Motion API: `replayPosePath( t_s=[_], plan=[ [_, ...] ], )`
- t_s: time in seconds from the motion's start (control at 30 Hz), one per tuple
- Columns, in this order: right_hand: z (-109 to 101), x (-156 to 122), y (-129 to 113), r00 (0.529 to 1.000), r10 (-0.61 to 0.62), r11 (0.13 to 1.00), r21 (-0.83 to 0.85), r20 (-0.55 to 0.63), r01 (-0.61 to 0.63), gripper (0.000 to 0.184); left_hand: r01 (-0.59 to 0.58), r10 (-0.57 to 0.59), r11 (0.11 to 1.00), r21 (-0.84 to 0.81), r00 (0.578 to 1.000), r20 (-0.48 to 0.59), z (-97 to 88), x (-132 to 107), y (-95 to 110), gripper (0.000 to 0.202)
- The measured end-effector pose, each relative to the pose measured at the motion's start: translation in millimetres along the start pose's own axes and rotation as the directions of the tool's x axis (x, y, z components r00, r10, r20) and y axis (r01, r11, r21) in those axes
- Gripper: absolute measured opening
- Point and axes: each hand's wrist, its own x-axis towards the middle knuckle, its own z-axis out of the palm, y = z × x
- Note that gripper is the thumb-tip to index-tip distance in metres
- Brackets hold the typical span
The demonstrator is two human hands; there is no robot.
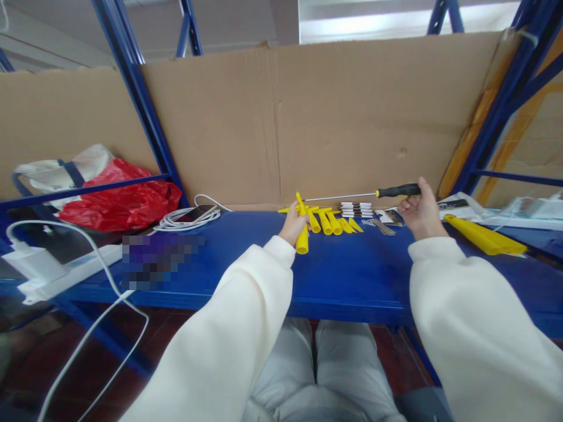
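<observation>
My left hand point(292, 225) is closed around a yellow plastic piece point(302, 234) held upright just above the blue shelf point(352, 275). My right hand point(420, 214) grips the black handle of a long screwdriver point(396, 191); its metal shaft points left, with the tip close to the top of the yellow piece. Several more yellow pieces point(329, 221) lie in a row on the shelf between my hands, at the foot of the cardboard wall. Small black-and-white strips point(356, 208) lie stacked behind them.
A long yellow part point(484, 237) lies at the right. A coiled white cable point(189, 217), a red plastic bag point(121, 199) and a white power strip point(65, 272) with a charger sit at the left. Cardboard point(308, 123) backs the shelf; blue uprights point(141, 99) flank it.
</observation>
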Motion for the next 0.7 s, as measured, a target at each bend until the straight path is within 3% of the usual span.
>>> replayPosePath(
  t_s=[0.1, 0.37, 0.53, 0.7],
  plan=[
    [3.0, -4.0, -1.1, 0.996, 0.008, 1.0, -0.02, -0.093, -0.01, 0.051, -0.008, 0.008, 1.0, -0.002, 1.0, -0.019, 0.3, 1.4, -1.2, 0.09],
    [10.3, -16.8, -6.0, 0.995, 0.061, 0.997, -0.041, -0.081, -0.064, 0.037, -0.017, 0.016, 1.0, -0.01, 0.999, -0.048, 1.0, 1.8, -1.1, 0.09],
    [20.5, -26.3, -4.4, 0.986, 0.085, 0.996, -0.014, -0.146, -0.088, 0.048, 0.006, -0.006, 1.0, 0.003, 0.999, -0.037, 0.6, 0.0, 0.8, 0.091],
    [32.7, -40.9, -8.4, 0.965, 0.147, 0.989, 0.027, -0.217, -0.145, 0.048, 0.021, -0.021, 1.0, 0.022, 1.0, -0.01, 0.2, -1.3, 2.5, 0.092]
  ],
)
